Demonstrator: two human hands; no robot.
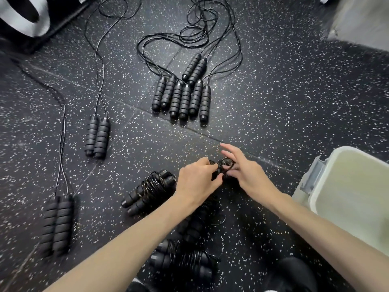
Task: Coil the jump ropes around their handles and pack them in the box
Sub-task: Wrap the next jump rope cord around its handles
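**One head view, looking down at the floor**

There is a single view, from a wide-angle camera worn on the person's head. It faces forward and steeply down, so both forearms run up from the bottom edge and meet near the middle, low in the frame. The left hand (196, 182) and right hand (245, 172) sit close to the lens and large. The floor (284, 98) beyond the hands fills the upper frame, farther off and smaller. The wide lens bends the edges: seams in the floor curve, and the corners look smeared. A box (347, 186) is cut by the frame's right edge, just right of the right hand. No second view shares the scene.
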